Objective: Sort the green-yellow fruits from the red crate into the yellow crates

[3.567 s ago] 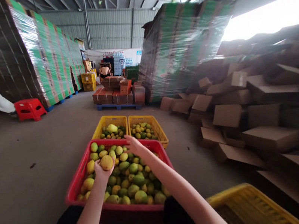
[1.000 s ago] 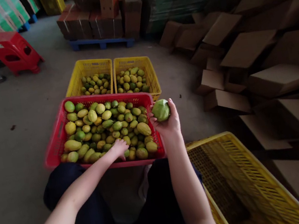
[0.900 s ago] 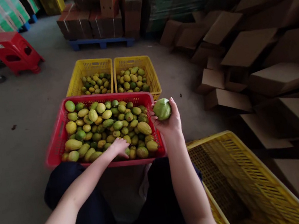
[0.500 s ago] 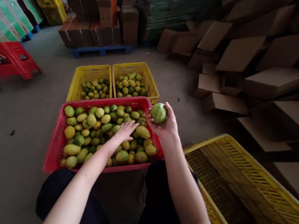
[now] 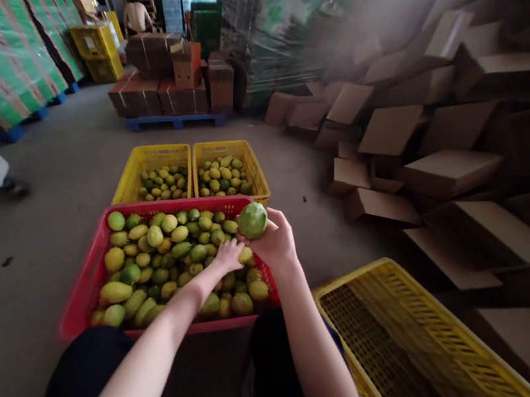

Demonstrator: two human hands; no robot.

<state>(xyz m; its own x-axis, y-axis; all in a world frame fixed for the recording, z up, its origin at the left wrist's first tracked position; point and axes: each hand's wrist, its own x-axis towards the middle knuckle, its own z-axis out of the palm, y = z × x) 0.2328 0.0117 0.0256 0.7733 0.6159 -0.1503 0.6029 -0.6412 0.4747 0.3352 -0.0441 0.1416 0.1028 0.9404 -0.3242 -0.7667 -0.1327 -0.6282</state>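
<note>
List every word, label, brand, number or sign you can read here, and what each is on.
None can be read anywhere in this view.
Green fruit in the right hand: no lettering shows.
Red crate: no lettering shows.
Strapped cartons on the blue pallet: any print is too small or blurred to read.
Plastic-wrapped green stack: nothing legible.

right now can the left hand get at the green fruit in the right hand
Probably yes: the left hand is close beside the right hand, and the green fruit sits with its top uncovered, nothing visibly blocking the way.
</note>
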